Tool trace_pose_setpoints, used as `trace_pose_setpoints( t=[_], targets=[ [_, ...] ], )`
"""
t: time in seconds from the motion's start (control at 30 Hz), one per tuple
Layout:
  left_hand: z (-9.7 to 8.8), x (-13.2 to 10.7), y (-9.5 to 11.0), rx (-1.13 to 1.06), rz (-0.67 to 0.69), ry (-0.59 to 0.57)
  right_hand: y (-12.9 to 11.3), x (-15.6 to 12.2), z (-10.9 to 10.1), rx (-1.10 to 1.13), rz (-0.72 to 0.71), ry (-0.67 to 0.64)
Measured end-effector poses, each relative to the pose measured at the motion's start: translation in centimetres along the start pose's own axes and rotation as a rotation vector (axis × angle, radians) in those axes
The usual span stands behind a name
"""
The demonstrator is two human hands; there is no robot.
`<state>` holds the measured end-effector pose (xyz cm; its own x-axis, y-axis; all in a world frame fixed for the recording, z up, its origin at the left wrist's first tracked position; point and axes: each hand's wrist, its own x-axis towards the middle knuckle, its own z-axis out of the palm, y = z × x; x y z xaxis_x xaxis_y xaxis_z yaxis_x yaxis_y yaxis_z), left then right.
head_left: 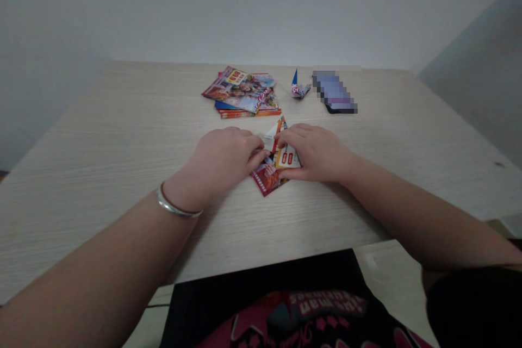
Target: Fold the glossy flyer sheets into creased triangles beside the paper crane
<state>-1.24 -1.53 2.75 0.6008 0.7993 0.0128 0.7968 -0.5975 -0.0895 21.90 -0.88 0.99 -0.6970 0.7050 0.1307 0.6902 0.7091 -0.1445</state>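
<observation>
A sheet of glossy printed paper (267, 180), folded to a kite-like shape with a narrow point facing away, lies on the table between my hands. My left hand (228, 155) is closed at its left edge, thumb and index finger pinching there. Over the right side rests my right hand (317, 151), its thumb stretched along the lower part and its index finger bent onto the centre fold, wide apart. White and yellow panels with red labels show between them. The curled outer fingers of both hands are partly hidden.
Behind the hands lies a stack of colourful printed leaflets (244, 95). A small folded paper figure (299, 89) with a blue point stands right of it, next to a dark phone (334, 92). The pale wooden table (122, 119) meets a wall at the back.
</observation>
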Motion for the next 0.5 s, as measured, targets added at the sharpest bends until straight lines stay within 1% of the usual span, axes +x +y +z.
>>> trace_pose_setpoints(
  t=[0.1,0.2,0.5],
  targets=[
    [-0.14,-0.08,0.2,-0.002,-0.086,0.009,0.0,-0.03,0.32,0.033,-0.034,0.039],
    [-0.15,-0.1,0.2,-0.026,-0.158,0.026,0.01,-0.07,0.43,0.046,-0.058,0.044],
    [0.23,0.02,-0.35,-0.13,-0.204,0.048,0.42,-0.41,0.21,0.101,-0.059,0.034]
  ],
)
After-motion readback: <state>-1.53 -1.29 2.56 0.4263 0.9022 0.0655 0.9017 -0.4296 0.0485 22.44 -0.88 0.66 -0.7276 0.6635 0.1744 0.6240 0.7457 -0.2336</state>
